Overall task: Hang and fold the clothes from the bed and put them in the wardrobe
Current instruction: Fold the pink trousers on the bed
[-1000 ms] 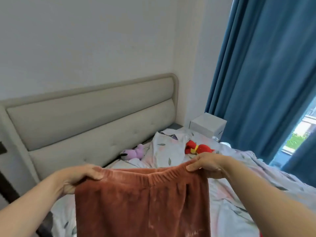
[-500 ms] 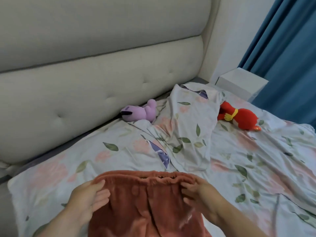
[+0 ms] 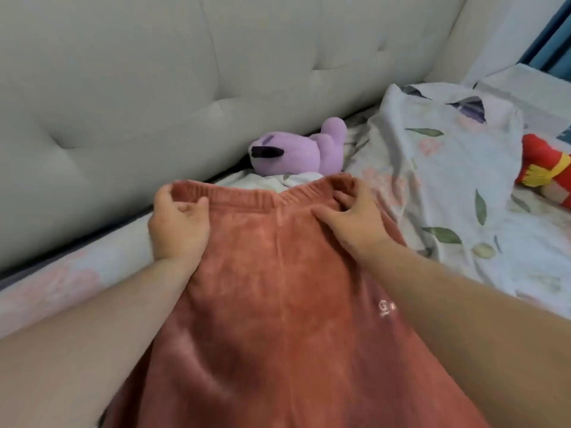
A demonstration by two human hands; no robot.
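Rust-red fleece trousers (image 3: 278, 304) lie flat on the bed, elastic waistband toward the headboard. A small pale logo shows on their right side. My left hand (image 3: 177, 227) grips the left corner of the waistband, thumb on top and fingers curled round the edge. Spread fingers of my right hand (image 3: 355, 217) press on the cloth just below the right end of the waistband. Both forearms cover parts of the trouser legs, and the hems run out of view below.
The padded beige headboard (image 3: 185, 72) rises right behind the waistband. A purple plush toy (image 3: 296, 152) lies against it, just beyond the trousers. A crumpled floral quilt (image 3: 448, 180) covers the bed to the right, with a red plush toy (image 3: 547, 168) at the right edge.
The trousers came down from hanging in the air to lying flat on the bed near the headboard. My right hand went from gripping the waistband to pressing on the cloth.
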